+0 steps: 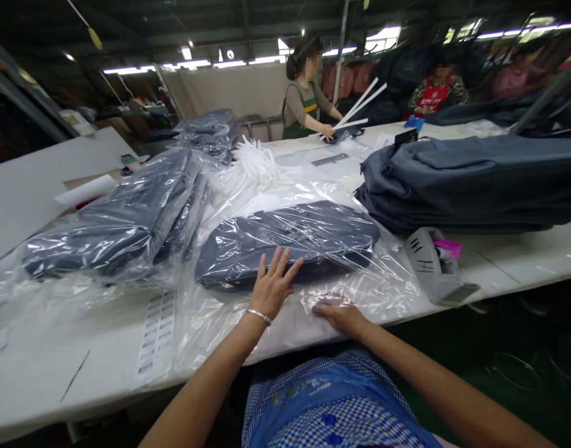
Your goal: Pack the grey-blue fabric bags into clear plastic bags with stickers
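A dark blue-grey bag (285,242) lies in front of me inside a loose clear plastic bag (383,286). My left hand (272,289) rests on its near side with the fingers spread, a silver bangle at the wrist. Close to the table's front edge, my right hand (341,316) is closed on the near part of the plastic bag. Its fingertips are partly hidden by shiny film.
Plastic-wrapped bags (126,211) are piled at left, unwrapped dark bags (476,180) at right. White strips (257,163) lie behind, a label sheet (157,333) left, a grey plastic bin (428,264) right. A co-worker (308,93) holds white strips across the table.
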